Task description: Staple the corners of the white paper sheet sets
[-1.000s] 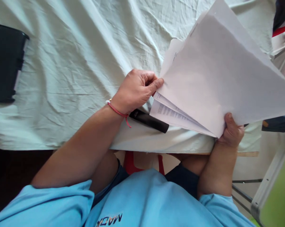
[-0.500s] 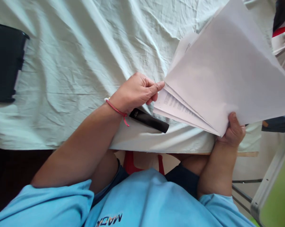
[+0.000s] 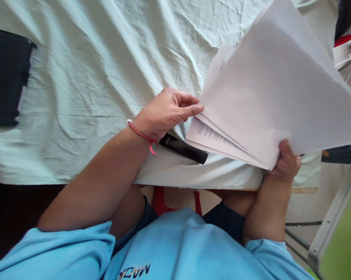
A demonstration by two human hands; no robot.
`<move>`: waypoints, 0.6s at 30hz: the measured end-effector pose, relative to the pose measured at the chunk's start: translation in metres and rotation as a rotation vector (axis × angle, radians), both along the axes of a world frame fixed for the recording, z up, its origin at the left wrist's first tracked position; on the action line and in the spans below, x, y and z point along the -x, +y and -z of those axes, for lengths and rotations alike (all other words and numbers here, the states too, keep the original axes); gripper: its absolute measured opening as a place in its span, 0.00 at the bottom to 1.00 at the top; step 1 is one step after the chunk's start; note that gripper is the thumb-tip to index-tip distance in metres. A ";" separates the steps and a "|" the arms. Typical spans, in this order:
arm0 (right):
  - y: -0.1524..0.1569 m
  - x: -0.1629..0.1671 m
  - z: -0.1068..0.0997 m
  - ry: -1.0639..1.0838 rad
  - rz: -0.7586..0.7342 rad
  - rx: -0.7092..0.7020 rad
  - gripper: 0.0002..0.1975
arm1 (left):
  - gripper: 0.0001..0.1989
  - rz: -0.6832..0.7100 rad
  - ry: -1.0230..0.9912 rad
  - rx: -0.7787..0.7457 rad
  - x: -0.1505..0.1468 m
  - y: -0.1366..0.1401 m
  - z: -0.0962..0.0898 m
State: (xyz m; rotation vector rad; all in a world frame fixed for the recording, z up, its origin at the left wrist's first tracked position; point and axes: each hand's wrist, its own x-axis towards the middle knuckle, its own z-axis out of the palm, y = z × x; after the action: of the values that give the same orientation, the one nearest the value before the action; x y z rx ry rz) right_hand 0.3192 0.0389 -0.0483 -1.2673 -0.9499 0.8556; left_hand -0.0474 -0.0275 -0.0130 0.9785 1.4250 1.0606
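A stack of white paper sheets (image 3: 268, 85) is held up over the table at the right, its lower sheets fanned apart with printed lines showing. My right hand (image 3: 286, 161) grips the bottom corner, thumb on top and fingers hidden underneath. At the left corner of the upper sheets, my left hand (image 3: 175, 109) pinches the edge between thumb and fingers. A red braided bracelet (image 3: 142, 134) circles the left wrist. Below that hand lies a black stapler-like bar (image 3: 184, 148), flat on the cloth and partly covered by the wrist; its exact kind is unclear.
Wrinkled pale green cloth (image 3: 90, 70) covers the table. A black flat case or tray (image 3: 7, 77) lies at the far left. Right of the table stands a green panel with a metal edge (image 3: 338, 225). A red stool (image 3: 160, 200) shows beneath the table edge.
My left fingers have closed further over the corner of the upper sheets. The paper stack has shifted slightly left, and the gap between its upper and lower sheets has narrowed.
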 end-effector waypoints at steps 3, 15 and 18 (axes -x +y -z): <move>0.000 0.000 0.000 -0.004 0.000 -0.001 0.33 | 0.09 -0.020 0.000 -0.021 -0.001 0.000 0.003; -0.001 -0.002 0.002 0.008 -0.022 -0.010 0.30 | 0.19 0.025 0.069 -0.030 0.000 0.000 -0.003; 0.000 -0.003 0.002 0.008 -0.020 -0.017 0.31 | 0.21 0.004 0.113 -0.041 0.001 0.000 0.001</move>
State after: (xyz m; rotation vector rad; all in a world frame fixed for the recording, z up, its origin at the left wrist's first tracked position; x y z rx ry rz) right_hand 0.3218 0.0385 -0.0502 -1.2408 -0.9634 0.8663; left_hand -0.0480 -0.0275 -0.0136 1.0848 1.4970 1.0500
